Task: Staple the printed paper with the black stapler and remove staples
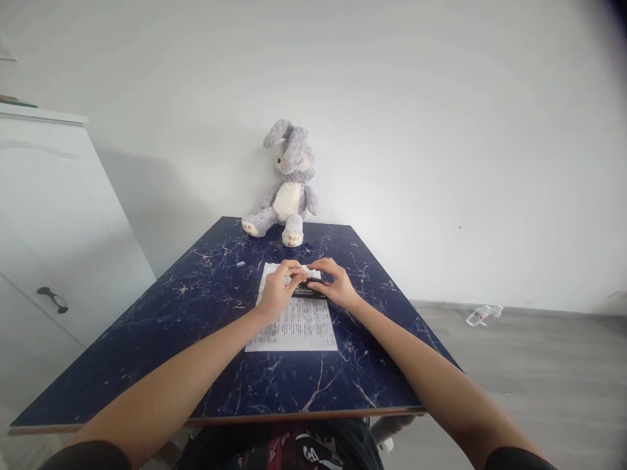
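Observation:
A printed sheet of paper (pixel 298 329) lies on the dark blue marbled table in front of me. On its upper part sits a small black stapler (pixel 309 293), partly covered by my fingers. My left hand (pixel 281 287) is at the stapler's left side, thumb and fingertips pinched together over it. Whatever those fingertips pinch is too small to make out. From the right, my right hand (pixel 337 282) curls around the stapler, with the thumb along its near side and the fingers arched over the far side.
A grey plush rabbit (pixel 289 189) sits at the table's far end against the wall. Left of the paper lies a small pale piece (pixel 240 264). A white cabinet (pixel 59 215) stands to the left. On the floor at right is a clear plastic item (pixel 482 315).

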`<state>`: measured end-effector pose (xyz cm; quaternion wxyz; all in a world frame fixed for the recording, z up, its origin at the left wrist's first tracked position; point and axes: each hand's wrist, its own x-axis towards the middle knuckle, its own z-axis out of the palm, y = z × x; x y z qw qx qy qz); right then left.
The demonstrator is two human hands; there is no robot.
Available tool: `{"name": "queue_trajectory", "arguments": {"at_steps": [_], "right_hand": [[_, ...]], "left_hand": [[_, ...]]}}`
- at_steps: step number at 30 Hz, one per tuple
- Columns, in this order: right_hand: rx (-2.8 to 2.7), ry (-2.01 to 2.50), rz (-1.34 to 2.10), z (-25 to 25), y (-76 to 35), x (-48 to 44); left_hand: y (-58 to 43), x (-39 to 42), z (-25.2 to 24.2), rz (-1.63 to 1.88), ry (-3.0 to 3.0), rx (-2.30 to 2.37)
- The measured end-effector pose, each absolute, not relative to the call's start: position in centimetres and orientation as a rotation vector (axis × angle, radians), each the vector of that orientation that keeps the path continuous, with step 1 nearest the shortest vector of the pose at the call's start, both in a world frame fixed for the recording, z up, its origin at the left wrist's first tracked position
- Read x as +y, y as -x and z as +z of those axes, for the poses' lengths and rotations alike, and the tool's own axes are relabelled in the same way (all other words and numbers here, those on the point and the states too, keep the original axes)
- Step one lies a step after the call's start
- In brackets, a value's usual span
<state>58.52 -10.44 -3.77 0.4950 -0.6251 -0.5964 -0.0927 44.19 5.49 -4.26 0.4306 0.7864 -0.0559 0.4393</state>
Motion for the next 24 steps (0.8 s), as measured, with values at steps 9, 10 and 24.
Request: {"name": "queue_trajectory", "arguments": {"at_steps": [9, 10, 24], "right_hand": [[-1.504, 1.363, -0.234, -2.7, -57.1, -10.6], [-1.498, 1.359, -0.233, -2.7, -56.9, -10.6], [-1.073, 1.41, -0.031, -2.8, -60.7, -11.5]], "left_hand": [[-44.2, 5.4, -4.6, 1.081, -2.051, -0.232], [-44.2, 5.4, -4.6, 1.098, -2.068, -0.251], [-44.9, 11.6, -3.5, 1.331, -2.549, 0.362]]}}
